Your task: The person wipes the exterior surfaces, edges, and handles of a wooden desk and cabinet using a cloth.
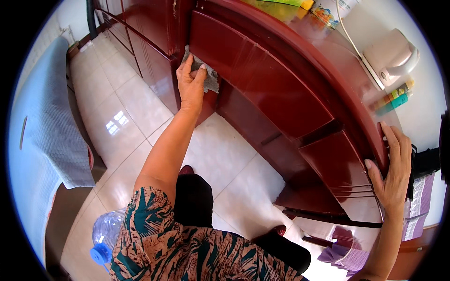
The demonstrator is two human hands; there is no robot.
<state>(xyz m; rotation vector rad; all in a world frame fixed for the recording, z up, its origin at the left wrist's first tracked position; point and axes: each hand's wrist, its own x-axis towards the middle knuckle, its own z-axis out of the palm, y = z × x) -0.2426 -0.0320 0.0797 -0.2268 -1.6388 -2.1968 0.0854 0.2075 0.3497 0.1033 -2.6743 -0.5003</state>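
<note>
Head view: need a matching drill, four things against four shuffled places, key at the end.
Things
1. Crumpled grey cloth
2. Clear plastic bottle with a blue cap
3. Cream-coloured kettle
4. Person's bare right hand

Places
A. At the curved edge of the glossy dark red wooden desk
B. Under the fingers of the bare left hand
C. Lower left, beside the patterned sleeve
D. On the desktop, upper right

Pairs: 1-B, 2-C, 3-D, 4-A

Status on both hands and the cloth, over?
Left hand holding gray cloth against dark-red cabinetry. Right hand on its rounded top edge. White kettle away from cloth.
</note>
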